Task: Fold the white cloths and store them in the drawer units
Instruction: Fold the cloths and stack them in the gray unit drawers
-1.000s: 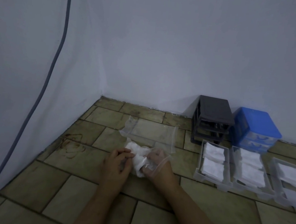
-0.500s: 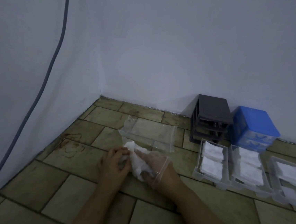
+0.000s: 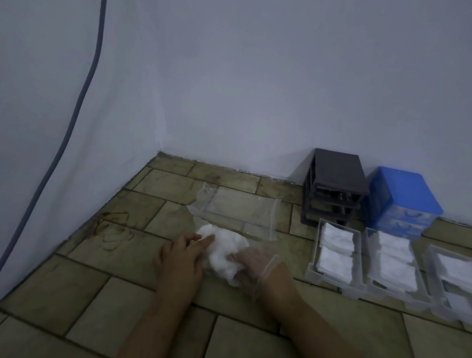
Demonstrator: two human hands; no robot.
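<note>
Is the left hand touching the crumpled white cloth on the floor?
Touching. The head view shows the left hand's fingertips lying on the white cloth's left edge, no gap.

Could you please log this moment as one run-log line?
stage: flattening | crumpled white cloth on tiled floor | left hand presses | gloved right hand grips | three clear plastic drawers hold folded cloths

Tiled floor (image 3: 242,344). Landmark: dark grey drawer unit (image 3: 333,188) at the wall. Blue drawer unit (image 3: 402,200) just right of it. Three clear drawers (image 3: 335,278) holding folded white cloths in front. Clear plastic bag (image 3: 237,210) left, crumpled white cloth (image 3: 223,249) front-left.
</note>
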